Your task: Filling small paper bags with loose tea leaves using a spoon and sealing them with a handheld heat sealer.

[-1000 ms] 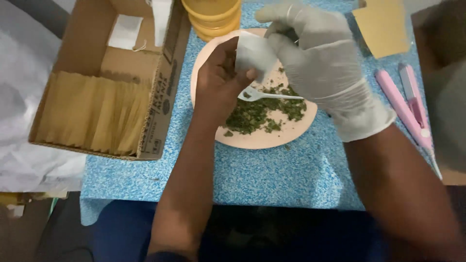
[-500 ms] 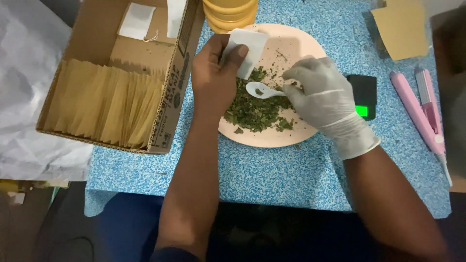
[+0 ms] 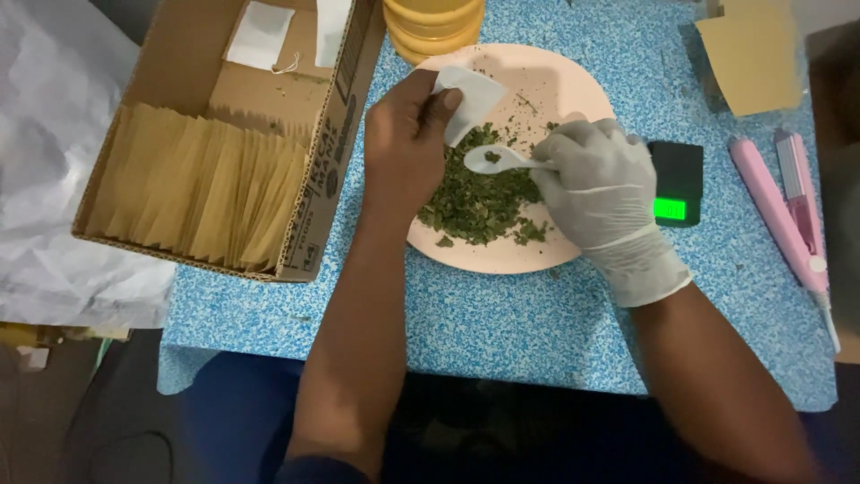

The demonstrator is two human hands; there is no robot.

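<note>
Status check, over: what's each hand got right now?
Left hand pinching a small white bag over the plate. Gloved right hand holding a white spoon above the dried green leaves. Nothing between them.

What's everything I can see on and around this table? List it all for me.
Plate: one, pale pink, middle of the table.
Dried leaves: one heap, green, on the plate.
Spoon: one, white, over the leaves, in the right hand.
Small bag: one, white, pinched in the left hand above the plate.
Cardboard box: one, brown, left of the plate.
Envelopes: a row, tan, upright inside the box.
Scale: one, black with a green display, right of the plate.
Sealer: one, pink, far right.
Table: one, speckled blue.
Left hand: bare.
Right hand: in a white glove.
</note>
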